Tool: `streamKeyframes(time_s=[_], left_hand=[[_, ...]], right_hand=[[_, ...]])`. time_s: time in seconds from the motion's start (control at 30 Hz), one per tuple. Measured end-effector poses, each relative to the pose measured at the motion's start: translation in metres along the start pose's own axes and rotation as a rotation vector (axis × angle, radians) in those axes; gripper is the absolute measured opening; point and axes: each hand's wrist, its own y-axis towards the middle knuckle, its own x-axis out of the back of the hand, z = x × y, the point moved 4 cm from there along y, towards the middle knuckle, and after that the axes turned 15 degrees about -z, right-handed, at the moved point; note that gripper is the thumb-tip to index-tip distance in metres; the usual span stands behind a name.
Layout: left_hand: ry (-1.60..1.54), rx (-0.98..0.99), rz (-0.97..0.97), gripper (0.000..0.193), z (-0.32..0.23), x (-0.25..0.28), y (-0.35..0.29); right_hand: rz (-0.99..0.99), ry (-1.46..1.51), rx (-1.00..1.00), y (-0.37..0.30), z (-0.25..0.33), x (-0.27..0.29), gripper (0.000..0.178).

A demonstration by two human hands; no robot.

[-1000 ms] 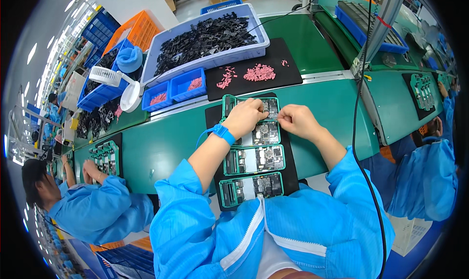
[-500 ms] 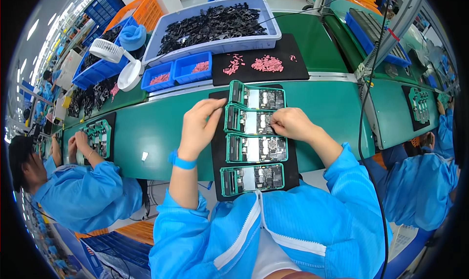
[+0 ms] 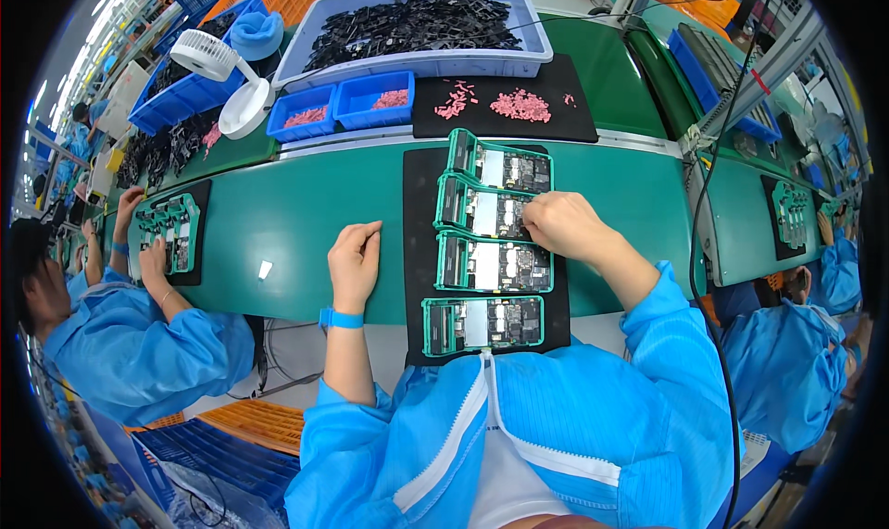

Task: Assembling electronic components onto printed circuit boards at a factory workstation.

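Head view: we have 4 green frames with circuit boards inside, lined up on a near mat (image 3: 421,260), black, on the green counter (image 3: 306,205). The 3 farther frames sit close together: top frame (image 3: 492,168), 2nd frame (image 3: 483,213), 3rd frame (image 3: 483,263). The 4th frame (image 3: 479,325), nearest the body, lies a bit apart from them.

Right hand (image 3: 567,223) is at the right end of the 2nd frame, fingertips over its board. Its grip is bunched in tight; we can't tell if it pinches anything, fingertips hidden. Left hand (image 3: 354,262) is above the counter, left of the near mat and apart from it; its grip is pressed together, thumb against the index finger. Blue wristband (image 3: 344,320) on that wrist.

Behind: we see pink bits (image 3: 520,106) on a far mat (image 3: 579,121), also black. To its left, 2 small blue trays (image 3: 343,126) with more pink bits. Past them, a big tub (image 3: 444,66) of black parts (image 3: 412,27). White fan (image 3: 206,55) farther left.
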Motion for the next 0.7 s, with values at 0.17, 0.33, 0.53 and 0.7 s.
streamKeyframes(time_s=[0.17,0.33,0.53,0.7], left_hand=[[-0.001,0.006,0.011,0.014,0.000,0.001,0.001],[-0.014,-0.012,0.003,0.014,0.000,0.001,0.000],[-0.001,0.007,0.010,0.014,-0.001,0.001,-0.003],[-0.012,-0.010,0.009,0.014,0.003,-0.002,-0.004]], right_hand=[[-0.023,0.012,0.015,0.001,0.001,-0.005,0.010],[0.015,-0.027,0.027,0.004,0.002,-0.003,0.007],[0.119,-0.137,0.076,0.009,0.010,-0.007,0.006],[0.120,-0.133,0.092,0.004,0.005,-0.010,0.004]])
